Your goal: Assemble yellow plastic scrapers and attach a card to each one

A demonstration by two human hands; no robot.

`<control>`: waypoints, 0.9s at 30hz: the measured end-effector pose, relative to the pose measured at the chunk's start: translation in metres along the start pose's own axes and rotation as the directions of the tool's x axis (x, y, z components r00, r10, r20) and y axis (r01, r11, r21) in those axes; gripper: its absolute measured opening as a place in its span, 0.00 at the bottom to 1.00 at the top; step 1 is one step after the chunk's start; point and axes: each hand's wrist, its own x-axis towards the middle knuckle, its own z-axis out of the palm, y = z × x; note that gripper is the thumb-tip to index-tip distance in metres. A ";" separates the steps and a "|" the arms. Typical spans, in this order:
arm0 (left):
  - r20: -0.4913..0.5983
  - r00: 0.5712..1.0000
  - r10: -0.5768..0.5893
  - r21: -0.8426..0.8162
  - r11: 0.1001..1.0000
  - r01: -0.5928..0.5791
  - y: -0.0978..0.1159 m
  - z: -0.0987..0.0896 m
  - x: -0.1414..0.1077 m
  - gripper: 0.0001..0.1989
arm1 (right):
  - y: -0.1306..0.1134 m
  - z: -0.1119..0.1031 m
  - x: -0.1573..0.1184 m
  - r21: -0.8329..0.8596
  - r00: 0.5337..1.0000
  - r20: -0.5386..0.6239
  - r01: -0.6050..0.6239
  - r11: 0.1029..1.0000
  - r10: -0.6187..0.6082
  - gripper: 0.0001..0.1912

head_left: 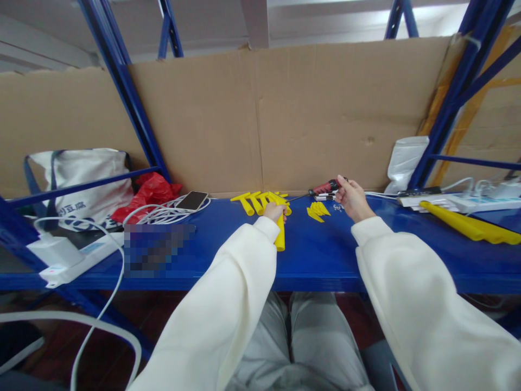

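My left hand is closed around a yellow T-shaped plastic piece, its round handle pointing toward me. In my right hand is the butt end of a red and black screwdriver. Its thin shaft runs left to the head of the held piece; whether the tip touches a screw is too small to tell. Several similar yellow T-shaped pieces lie in a row just left of and behind my left hand. Small flat yellow pieces lie on the blue table between my hands.
A cardboard panel stands along the back. On the left are a phone, coiled white cable, a red bag, a cloth bag and a power strip. Long yellow parts lie at right.
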 end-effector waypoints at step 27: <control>0.014 0.998 0.061 0.059 0.996 -0.062 -0.009 -0.001 0.014 0.06 | 0.016 0.004 -0.018 -0.765 0.823 0.289 -0.108 0.635 0.488 0.17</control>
